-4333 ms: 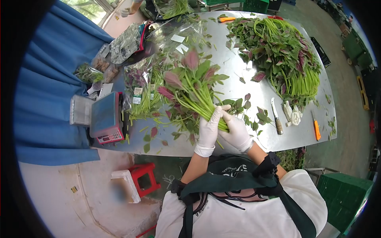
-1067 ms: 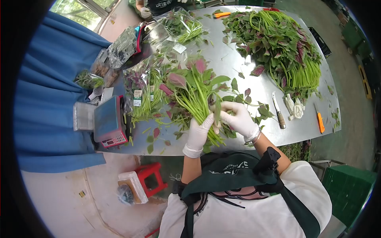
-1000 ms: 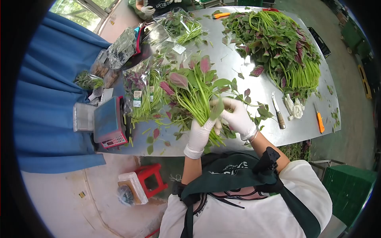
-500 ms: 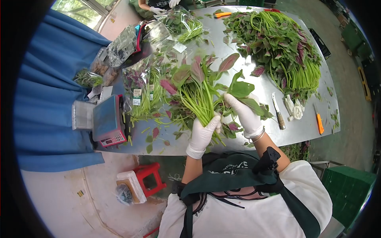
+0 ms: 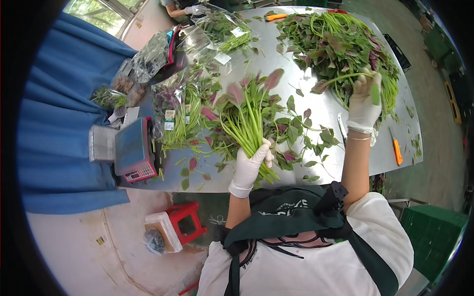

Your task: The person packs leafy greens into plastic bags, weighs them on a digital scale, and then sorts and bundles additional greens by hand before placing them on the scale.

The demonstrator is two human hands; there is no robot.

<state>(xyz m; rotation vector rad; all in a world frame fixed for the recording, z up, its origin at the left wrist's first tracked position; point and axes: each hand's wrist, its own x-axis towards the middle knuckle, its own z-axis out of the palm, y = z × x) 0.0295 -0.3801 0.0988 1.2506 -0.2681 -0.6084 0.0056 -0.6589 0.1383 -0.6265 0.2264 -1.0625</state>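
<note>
My left hand, in a white glove, is closed around the stems of a bunch of amaranth greens, its green and purple leaves pointing away from me. Over the edge of a large amaranth pile, my gloved right hand has its fingers closed on an amaranth stem that sticks out to the left. Loose leaves lie scattered between the two hands. Beneath my right forearm a knife is partly hidden.
At the left stand a scale and bagged, labelled greens. An orange-handled knife lies near the right edge of the metal table. Across the table, a person's gloved hand is beside another bag of greens.
My right hand has left the bunch, moved right and away to the pile, and closed on a stem. Leaves it held now lie on the table. My left hand still holds the bunch.
</note>
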